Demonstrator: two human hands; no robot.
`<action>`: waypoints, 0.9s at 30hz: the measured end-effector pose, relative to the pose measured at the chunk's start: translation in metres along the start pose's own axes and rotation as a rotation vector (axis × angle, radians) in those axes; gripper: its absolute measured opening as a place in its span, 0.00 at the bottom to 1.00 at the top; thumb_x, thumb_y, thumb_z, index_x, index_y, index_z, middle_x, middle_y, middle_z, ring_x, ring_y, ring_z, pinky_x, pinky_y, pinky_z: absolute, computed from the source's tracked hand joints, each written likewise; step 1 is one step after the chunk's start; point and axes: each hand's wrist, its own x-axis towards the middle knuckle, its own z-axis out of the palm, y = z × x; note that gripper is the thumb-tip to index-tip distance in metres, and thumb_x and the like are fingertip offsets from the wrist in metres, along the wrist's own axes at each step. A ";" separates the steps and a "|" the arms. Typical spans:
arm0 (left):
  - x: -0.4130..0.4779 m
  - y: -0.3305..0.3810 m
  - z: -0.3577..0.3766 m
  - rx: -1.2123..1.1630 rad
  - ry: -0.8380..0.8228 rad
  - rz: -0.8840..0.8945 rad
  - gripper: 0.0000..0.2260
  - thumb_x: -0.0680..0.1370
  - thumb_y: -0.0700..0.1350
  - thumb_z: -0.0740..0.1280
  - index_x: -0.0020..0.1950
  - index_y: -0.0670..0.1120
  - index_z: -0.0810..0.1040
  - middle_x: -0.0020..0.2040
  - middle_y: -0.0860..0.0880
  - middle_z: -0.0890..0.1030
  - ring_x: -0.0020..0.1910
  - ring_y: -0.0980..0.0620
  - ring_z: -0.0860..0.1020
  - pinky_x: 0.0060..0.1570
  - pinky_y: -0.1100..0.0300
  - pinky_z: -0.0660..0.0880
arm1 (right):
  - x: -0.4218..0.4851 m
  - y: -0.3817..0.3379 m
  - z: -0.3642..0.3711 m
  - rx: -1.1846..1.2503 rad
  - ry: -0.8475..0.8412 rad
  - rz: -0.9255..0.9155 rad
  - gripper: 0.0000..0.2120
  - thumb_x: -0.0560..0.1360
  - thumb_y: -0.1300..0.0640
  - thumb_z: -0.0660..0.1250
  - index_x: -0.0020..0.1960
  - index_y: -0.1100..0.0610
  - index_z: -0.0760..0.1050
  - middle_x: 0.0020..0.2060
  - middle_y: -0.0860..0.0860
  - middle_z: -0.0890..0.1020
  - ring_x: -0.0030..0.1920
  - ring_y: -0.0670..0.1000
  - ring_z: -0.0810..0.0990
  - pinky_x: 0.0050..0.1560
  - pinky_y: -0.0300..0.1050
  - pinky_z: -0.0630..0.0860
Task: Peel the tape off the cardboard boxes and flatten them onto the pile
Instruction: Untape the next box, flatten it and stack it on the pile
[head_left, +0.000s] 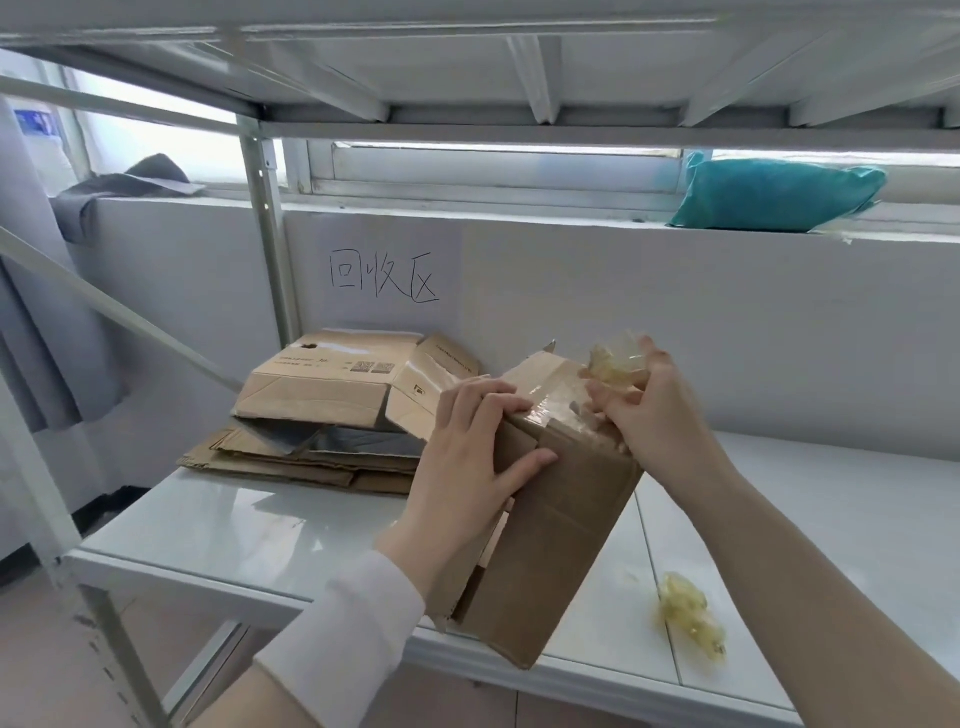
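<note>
A: How is the cardboard box (561, 530) held?

B: It is gripped by the left hand (467, 447). The fingers are curled over its upper edge and the thumb is laid flat on the brown face. The right hand (644, 400) is closed round a crumpled wad of peeled tape (613, 358), which appears to be joined to the clear tape strip (545, 400) on the top seam.

A: And where is the box found?

B: It is tilted over the front of the white shelf (234, 525), just in front of the pile of flattened boxes (311, 415). Whether its lower corner rests on the shelf cannot be told.

A: How is it expected to handle?

B: It is judged light and fairly stiff, corrugated board that should fold along its creases once the seams are freed. The tape is thin and glossy, and probably sticky and stretchy, so it may tear if jerked. It would best be taken close to the peel line, with the board pinned beside the seam.

A: What else is seen around it?

B: A second yellowish tape wad (688, 613) lies on the glossy shelf to the right of the box. A handwritten paper sign (384, 280) is fixed to the pale wall behind the pile, and a teal bag (774, 195) sits on the window ledge.
</note>
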 end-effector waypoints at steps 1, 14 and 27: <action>-0.002 -0.001 -0.001 -0.001 -0.007 -0.009 0.20 0.71 0.59 0.63 0.56 0.47 0.75 0.58 0.50 0.73 0.61 0.53 0.65 0.62 0.77 0.55 | 0.000 -0.001 0.001 0.028 0.003 0.007 0.37 0.74 0.62 0.67 0.75 0.56 0.48 0.41 0.48 0.76 0.23 0.37 0.76 0.20 0.27 0.67; -0.017 -0.006 0.005 0.010 0.022 -0.036 0.20 0.71 0.58 0.65 0.56 0.48 0.74 0.59 0.50 0.72 0.61 0.54 0.65 0.62 0.70 0.60 | -0.001 0.006 -0.007 -0.409 -0.090 -0.213 0.08 0.74 0.52 0.67 0.42 0.55 0.82 0.27 0.42 0.75 0.33 0.36 0.74 0.37 0.28 0.66; -0.016 -0.006 0.011 0.036 0.041 -0.014 0.19 0.71 0.59 0.65 0.56 0.48 0.73 0.59 0.49 0.72 0.61 0.52 0.65 0.60 0.68 0.62 | -0.005 0.001 -0.001 -0.370 -0.100 -0.077 0.11 0.71 0.44 0.67 0.45 0.52 0.75 0.36 0.43 0.76 0.42 0.46 0.75 0.38 0.36 0.67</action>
